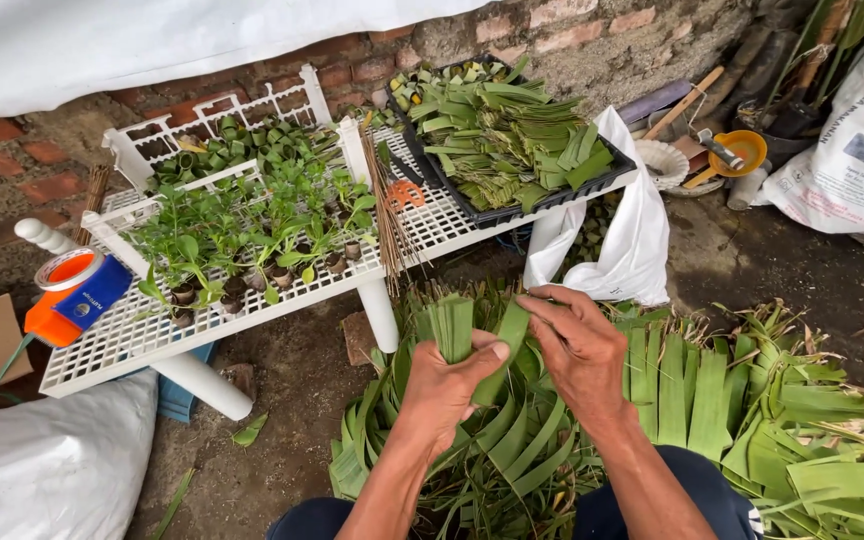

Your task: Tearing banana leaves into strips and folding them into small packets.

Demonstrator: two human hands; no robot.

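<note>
Light: soft, even daylight, fairly bright
Shadows: faint, diffuse
Glare: white sheet (182,40) washed out
Focus: sharp throughout
Edges: slight wide-angle bending

L hand (442,385) fist-closed, R hand (577,345) fingers curled, w/ forearms angled inward.

White plastic lattice rack (142,335) on pipe legs carries: seedlings in small leaf pots (252,245) at centre; tape dispenser (77,290) at 9 o'clock; bundle of thin sticks (384,205) at 3 o'clock; black tray of cut leaf strips (512,150) at 2 o'clock.
</note>
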